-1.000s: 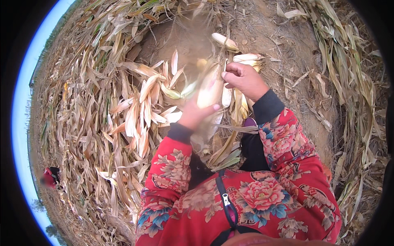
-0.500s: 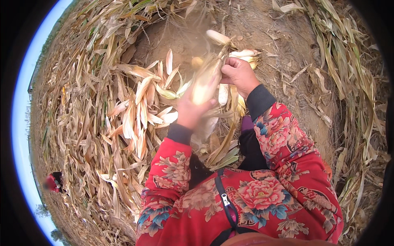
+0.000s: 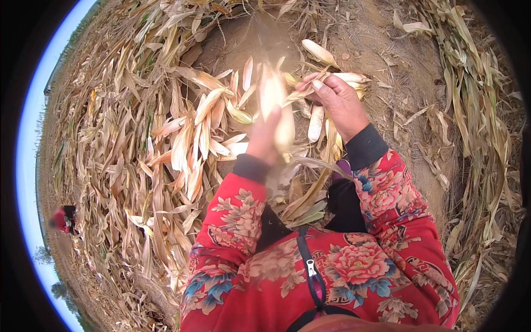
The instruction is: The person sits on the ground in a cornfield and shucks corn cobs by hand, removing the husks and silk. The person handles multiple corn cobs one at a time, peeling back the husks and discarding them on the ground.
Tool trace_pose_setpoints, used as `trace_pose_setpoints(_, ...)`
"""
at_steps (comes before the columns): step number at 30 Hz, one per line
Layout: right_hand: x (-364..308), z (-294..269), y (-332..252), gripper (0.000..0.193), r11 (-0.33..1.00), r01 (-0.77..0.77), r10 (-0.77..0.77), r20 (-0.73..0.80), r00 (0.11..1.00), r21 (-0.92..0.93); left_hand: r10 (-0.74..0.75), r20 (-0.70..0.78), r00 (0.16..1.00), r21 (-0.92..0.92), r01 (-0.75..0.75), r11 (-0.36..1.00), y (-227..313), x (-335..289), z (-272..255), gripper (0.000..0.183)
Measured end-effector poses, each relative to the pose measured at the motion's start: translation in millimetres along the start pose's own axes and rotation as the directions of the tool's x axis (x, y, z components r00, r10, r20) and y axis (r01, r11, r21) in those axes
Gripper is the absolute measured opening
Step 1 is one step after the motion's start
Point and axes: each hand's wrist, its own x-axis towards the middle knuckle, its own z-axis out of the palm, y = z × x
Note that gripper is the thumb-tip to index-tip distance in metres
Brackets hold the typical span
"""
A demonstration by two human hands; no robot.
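Note:
A pale ear of corn point(image 3: 285, 128) stands lengthwise in my left hand point(image 3: 263, 138), which is closed round its side and partly blurred. Dry husk still clings about its upper part. To the right, my right hand point(image 3: 344, 105) pinches a strip of dry husk point(image 3: 306, 93) that stretches toward the ear. Just past the right hand lie a corn ear point(image 3: 319, 53) and another ear point(image 3: 354, 79). Below it, a bare whitish ear point(image 3: 315, 124) rests on the soil.
Peeled husks point(image 3: 191, 135) are heaped left of my left hand. Dry corn stalks point(image 3: 110, 166) cover the ground further left, and another row of stalks point(image 3: 473, 110) runs along the right. Bare soil point(image 3: 398, 99) lies between. A person in red point(image 3: 63, 219) is far off left.
My right hand has pulled right, drawing a husk strip away from the ear. The ear in my left hand now stands more upright and shows more bare surface.

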Motion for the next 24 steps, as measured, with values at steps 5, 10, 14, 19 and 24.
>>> trace_pose_setpoints(5, -45.8, 51.3, 17.8, 0.014, 0.710, 0.322, -0.105, 0.358, 0.928, -0.627, -0.111, -0.109, 0.988, -0.119, 0.098, 0.988, 5.7, 6.2, -16.8, 0.036)
trace_pose_setpoints(10, -105.4, 80.6, 19.1, 0.014, 0.636, 0.550, -0.010, 0.707, 0.707, -0.542, -0.034, -0.257, 0.966, -0.354, -0.062, 0.933, 60.4, -7.8, -10.7, 0.050)
trace_pose_setpoints(14, -81.1, 70.4, 19.4, 0.036, 0.732, 0.166, 0.439, 0.643, 0.627, -0.661, -0.014, -0.287, 0.958, -0.205, -0.047, 0.978, 51.2, -1.3, -18.1, 0.059)
trace_pose_setpoints(19, -37.5, 22.5, -3.8, 0.054, 0.904, -0.311, 0.384, 0.236, 0.893, -0.292, -0.038, -0.101, 0.994, -0.057, 0.032, 0.998, 34.4, -7.0, 15.5, 0.057)
trace_pose_setpoints(24, -14.9, -6.3, -10.0, 0.045, 0.962, -0.184, 0.158, -0.138, 0.978, -0.201, -0.046, 0.058, 0.997, 0.170, 0.035, 0.985, 31.0, -19.3, 40.9, 0.055)
